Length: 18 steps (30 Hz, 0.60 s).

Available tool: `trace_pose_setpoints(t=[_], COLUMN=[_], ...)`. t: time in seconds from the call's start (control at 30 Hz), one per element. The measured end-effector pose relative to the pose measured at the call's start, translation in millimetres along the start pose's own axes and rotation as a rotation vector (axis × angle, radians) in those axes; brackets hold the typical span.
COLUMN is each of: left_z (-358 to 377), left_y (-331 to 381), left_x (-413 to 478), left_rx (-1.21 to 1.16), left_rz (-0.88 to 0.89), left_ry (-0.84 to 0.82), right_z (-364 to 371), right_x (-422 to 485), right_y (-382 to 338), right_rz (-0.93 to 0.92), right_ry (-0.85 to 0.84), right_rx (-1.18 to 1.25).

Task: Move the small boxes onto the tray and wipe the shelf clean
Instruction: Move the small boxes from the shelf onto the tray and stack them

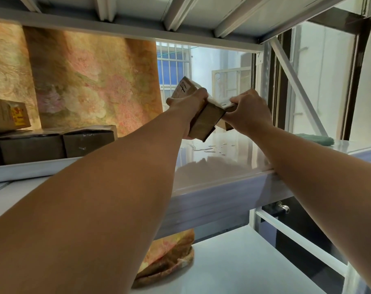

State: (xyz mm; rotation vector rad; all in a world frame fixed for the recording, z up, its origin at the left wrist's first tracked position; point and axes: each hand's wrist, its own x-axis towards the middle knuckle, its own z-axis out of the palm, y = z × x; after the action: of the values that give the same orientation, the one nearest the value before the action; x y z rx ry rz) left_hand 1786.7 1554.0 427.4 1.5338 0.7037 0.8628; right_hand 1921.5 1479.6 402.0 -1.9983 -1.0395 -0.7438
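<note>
Both my hands hold small brown cardboard boxes in the air above the white shelf point(222, 166). My left hand point(188, 107) grips a box point(205, 122) and a tilted box with handwriting point(184, 89) behind it. My right hand point(248, 111) clamps the right end of the same bunch, where another box point(222, 124) shows below the fingers. On the left a white tray point(32, 168) carries several brown boxes point(32, 145), with one labelled box point(8, 115) on top. Water drops point(214, 148) lie on the shelf under the held boxes.
A green cloth point(316, 139) lies at the shelf's right end by the diagonal brace point(296, 88). A flowered curtain point(91, 81) hangs behind the tray. The upper shelf point(180, 20) is close overhead. A lower shelf point(243, 262) holds a folded flowered cloth point(169, 257).
</note>
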Motion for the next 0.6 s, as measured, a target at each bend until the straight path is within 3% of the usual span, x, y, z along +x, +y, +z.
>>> trace_pose_setpoints(t=[0.23, 0.43, 0.6], left_z=[5, 9, 11], left_y=[-6, -6, -4], left_x=[6, 0, -1], left_rx=[0.278, 0.436, 0.275], left_rz=[0.344, 0.446, 0.354], left_ry=[0.175, 0.165, 0.113], right_z=[8, 14, 11], right_x=[11, 13, 11], right_y=[17, 22, 23], right_rz=[0.249, 0.325, 0.393], right_ry=[0.013, -0.054, -0.244], right_rx=[0.077, -0.005, -0.121])
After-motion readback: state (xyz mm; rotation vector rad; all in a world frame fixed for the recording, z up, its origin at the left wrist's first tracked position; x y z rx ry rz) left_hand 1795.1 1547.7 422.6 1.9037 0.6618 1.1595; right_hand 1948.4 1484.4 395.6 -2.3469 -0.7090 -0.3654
